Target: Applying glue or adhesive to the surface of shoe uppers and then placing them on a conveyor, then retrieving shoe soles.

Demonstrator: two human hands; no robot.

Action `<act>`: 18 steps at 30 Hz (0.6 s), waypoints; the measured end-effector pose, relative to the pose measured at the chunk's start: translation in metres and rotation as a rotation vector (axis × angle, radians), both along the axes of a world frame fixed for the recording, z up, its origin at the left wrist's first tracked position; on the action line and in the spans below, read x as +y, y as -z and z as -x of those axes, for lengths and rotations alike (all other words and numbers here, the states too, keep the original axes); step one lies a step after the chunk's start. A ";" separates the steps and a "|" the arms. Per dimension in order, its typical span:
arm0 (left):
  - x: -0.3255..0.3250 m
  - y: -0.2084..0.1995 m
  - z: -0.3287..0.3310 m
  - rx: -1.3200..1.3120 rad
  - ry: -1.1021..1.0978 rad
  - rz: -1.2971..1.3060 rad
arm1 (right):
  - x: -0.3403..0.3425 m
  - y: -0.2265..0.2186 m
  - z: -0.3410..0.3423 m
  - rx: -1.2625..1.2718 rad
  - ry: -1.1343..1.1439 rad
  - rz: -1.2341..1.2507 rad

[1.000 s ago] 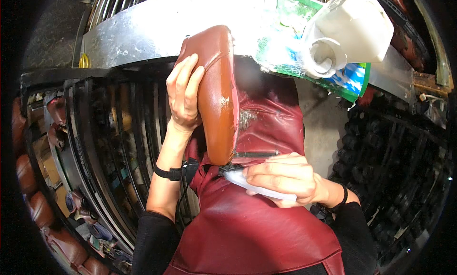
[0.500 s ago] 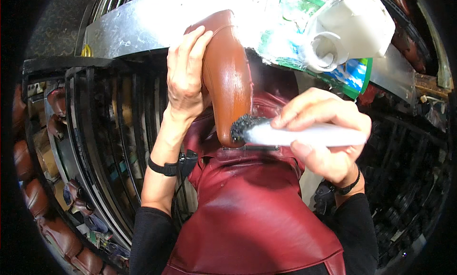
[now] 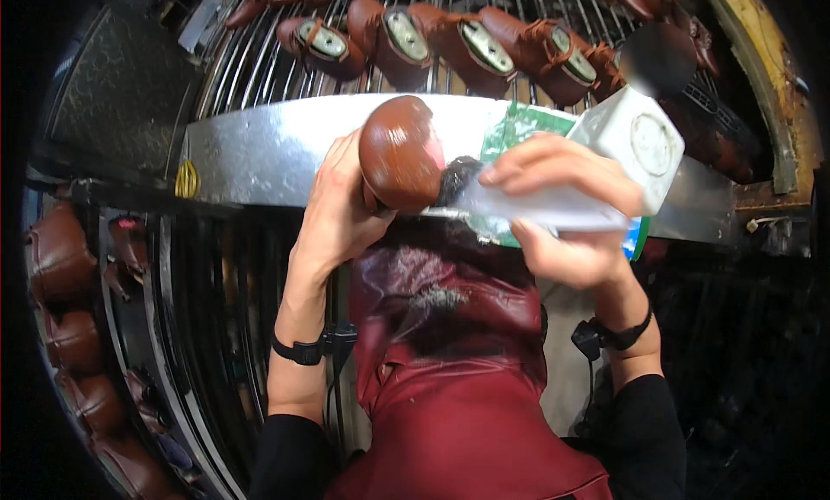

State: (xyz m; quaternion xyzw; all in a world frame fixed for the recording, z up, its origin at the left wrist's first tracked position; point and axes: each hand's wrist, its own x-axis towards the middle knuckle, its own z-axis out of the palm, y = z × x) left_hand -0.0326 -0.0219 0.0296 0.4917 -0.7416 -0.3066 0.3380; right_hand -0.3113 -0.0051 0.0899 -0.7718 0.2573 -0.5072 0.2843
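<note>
My left hand [image 3: 333, 210] is wrapped round a brown leather shoe [image 3: 398, 154], whose rounded, glossy end is turned up toward me. A pinkish patch shows along the shoe's right edge. In my right hand [image 3: 566, 176] is a brush [image 3: 553, 210] with a pale handle and dark bristles, blurred by motion. Its bristles are at the shoe's right side; whether they touch it I cannot tell. Both hands are above the near edge of a metal ledge [image 3: 259, 158]. Behind my right hand stands a white plastic container [image 3: 650, 141] on a green and white sheet [image 3: 523, 124].
Several brown shoes [image 3: 471, 50] rest on a rack of metal rods beyond the ledge. More brown shoes [image 3: 65, 262] line a dark rack at the left. A yellow coil [image 3: 186, 180] hangs by the ledge's left end. A red apron [image 3: 450, 413] covers my front.
The shoe has tipped so its rounded end faces up, and it sits farther out over the ledge. The brush has moved up with it. My view has shifted to show the shoe rack beyond.
</note>
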 end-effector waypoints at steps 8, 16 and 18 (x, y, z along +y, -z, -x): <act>-0.026 0.056 -0.033 0.783 -0.121 -0.231 | 0.059 0.082 0.017 -0.368 0.573 -0.494; 0.084 0.092 -0.038 1.089 -0.214 -0.406 | 0.094 0.110 0.040 -0.511 0.978 -0.500; 0.097 0.095 -0.028 1.085 -0.212 -0.466 | 0.089 0.114 0.029 -0.563 0.954 -0.566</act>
